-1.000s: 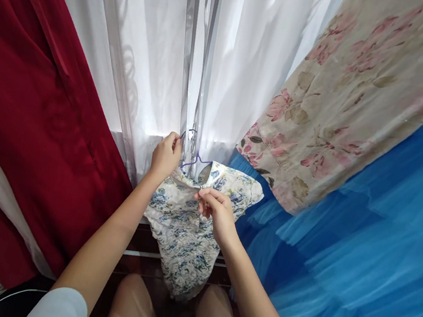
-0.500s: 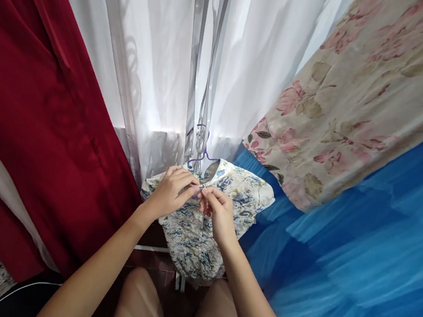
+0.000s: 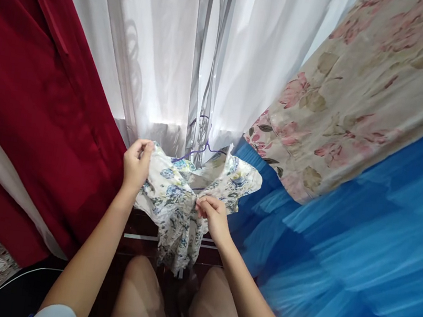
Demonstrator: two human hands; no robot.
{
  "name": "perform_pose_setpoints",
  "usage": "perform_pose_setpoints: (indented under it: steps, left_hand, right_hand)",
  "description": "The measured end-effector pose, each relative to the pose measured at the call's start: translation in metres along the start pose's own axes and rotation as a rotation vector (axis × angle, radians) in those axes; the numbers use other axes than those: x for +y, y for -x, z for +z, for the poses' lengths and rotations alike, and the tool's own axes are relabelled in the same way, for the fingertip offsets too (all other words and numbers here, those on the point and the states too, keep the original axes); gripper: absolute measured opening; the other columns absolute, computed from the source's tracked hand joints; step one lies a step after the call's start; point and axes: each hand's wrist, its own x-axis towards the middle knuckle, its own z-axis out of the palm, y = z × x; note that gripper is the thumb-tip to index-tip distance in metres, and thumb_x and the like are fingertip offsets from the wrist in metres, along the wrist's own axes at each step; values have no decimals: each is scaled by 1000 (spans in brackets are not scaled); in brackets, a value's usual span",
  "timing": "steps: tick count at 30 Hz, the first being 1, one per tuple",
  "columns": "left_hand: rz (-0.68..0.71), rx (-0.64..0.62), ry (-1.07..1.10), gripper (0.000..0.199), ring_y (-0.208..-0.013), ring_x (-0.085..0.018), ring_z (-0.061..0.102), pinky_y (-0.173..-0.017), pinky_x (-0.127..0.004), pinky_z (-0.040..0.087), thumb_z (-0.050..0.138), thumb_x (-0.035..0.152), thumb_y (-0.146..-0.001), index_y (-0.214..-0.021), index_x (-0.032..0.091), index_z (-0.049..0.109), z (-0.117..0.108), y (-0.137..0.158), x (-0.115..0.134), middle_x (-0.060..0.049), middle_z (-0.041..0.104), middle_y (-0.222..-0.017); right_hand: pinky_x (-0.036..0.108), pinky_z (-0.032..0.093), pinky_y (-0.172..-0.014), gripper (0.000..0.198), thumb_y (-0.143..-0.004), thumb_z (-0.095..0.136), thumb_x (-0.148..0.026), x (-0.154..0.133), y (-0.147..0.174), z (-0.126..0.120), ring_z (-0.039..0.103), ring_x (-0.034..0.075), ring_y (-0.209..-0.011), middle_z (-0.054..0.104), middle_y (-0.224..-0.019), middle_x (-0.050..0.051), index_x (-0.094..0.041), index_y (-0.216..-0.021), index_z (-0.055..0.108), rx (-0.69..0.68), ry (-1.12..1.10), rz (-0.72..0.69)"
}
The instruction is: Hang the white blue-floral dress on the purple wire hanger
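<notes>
Since the preceding frame, the left hand (image 3: pixel 136 166) has moved outward and grips the shoulder edge of the floral garment (image 3: pixel 181 223); the neckline gapes wider. The right hand (image 3: pixel 214 216) pinches the front neckline, its fingertips obscuring the detail held. Garment: white, blue-flowered, crumpled, on a partly hidden purple hanger (image 3: pixel 207 147) before white curtains (image 3: pixel 165 67).

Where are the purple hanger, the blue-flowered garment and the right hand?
Purple hanger (image 3: pixel 207 147), head view: neck, below the hook.
Blue-flowered garment (image 3: pixel 176 195), head view: front, below the neckline.
Right hand (image 3: pixel 215 216), head view: back of the hand.
</notes>
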Motion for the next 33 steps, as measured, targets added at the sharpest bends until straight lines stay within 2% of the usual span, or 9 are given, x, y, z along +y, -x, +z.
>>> perform_pose_setpoints:
  steps: [2,5,9,13,17,21,25,29,33]
  left_hand:
    - [-155,10,116,25,-74,-14,57,-68,-22,45,62,43,-87,-86,18,63,-12,5,-28,-1,60,-78]
    - [-482,59,397,29,-66,-11,54,-62,-20,43,71,44,-77,-83,17,61,-11,36,-64,2,60,-74]
    - [-595,94,475,35,-66,-11,56,-63,-21,44,72,50,-74,-83,18,60,9,96,-77,2,60,-75]
    - [-632,148,571,33,-77,-16,62,-71,-27,50,66,54,-79,-87,23,59,8,133,-52,0,63,-85]
    - [-622,69,796,24,-79,-17,61,-71,-28,51,63,47,-85,-81,24,57,-13,149,-29,0,61,-85]
    - [-646,-57,622,23,-74,-17,60,-63,-26,49,63,46,-87,-86,23,61,-10,170,-33,-1,63,-84]
    - [-614,-287,440,30,-92,-23,65,-77,-32,51,56,50,-92,-94,22,66,23,184,-26,-6,68,-100]
    - [-432,-475,429,29,-115,-25,59,-102,-36,42,48,44,-97,-97,23,67,70,178,10,-8,66,-118]
    - [-352,-639,552,25,-119,-24,56,-106,-36,39,45,39,-99,-95,24,65,109,173,47,-8,64,-124]
  right_hand:
    - [27,31,-51,25,-77,57,-30,3,13,-2,44,13,-46,52,-46,-2,-19,-54,60,-38,-14,19]
    - [28,32,-52,25,-78,58,-30,11,29,-2,46,14,-47,53,-48,-2,-20,-56,61,-105,-51,61]
    - [29,29,-51,29,-81,57,-33,26,41,-12,42,15,-47,50,-47,-2,-21,-54,59,-39,-89,92]
    - [30,28,-51,31,-82,57,-34,34,48,-38,39,16,-47,50,-47,-1,-21,-54,60,56,-75,114]
    - [29,29,-50,28,-79,59,-35,43,54,-57,40,15,-47,52,-47,0,-21,-55,62,44,-52,161]
    - [28,25,-47,30,-79,57,-41,67,60,-60,38,14,-44,53,-46,0,-21,-57,61,43,-19,257]
    - [28,23,-46,30,-78,56,-42,90,60,-64,36,14,-41,51,-44,-1,-21,-56,57,99,20,286]
    - [29,27,-49,31,-78,52,-40,104,54,-81,38,15,-45,49,-46,-1,-22,-52,51,218,110,271]
    - [31,29,-49,33,-76,51,-39,114,61,-102,41,17,-45,49,-45,1,-24,-46,46,286,244,287]
